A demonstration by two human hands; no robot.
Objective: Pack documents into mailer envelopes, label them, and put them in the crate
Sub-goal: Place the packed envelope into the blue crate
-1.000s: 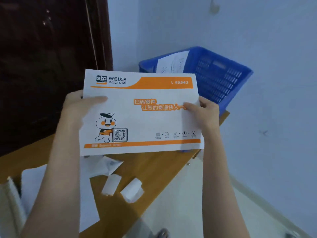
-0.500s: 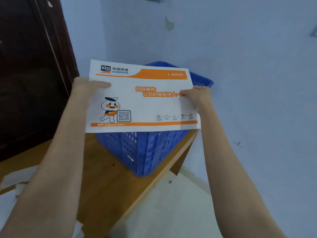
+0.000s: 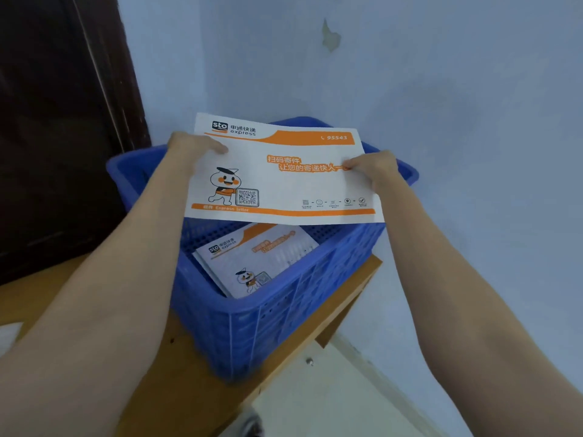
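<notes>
While both hands [image 3: 284, 159] pinch "sto express" mailer [image 3: 284, 184], "95543" legible, over crate [image 3: 284, 326].

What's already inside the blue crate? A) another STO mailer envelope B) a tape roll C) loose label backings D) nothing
A: a second mailer envelope lies on the floor of the blue crate, below the mailer both hands hold above it.

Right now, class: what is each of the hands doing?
Left hand: closed, pinching the mailer envelope's left edge.
Right hand: closed, pinching the same envelope's right edge.
</notes>
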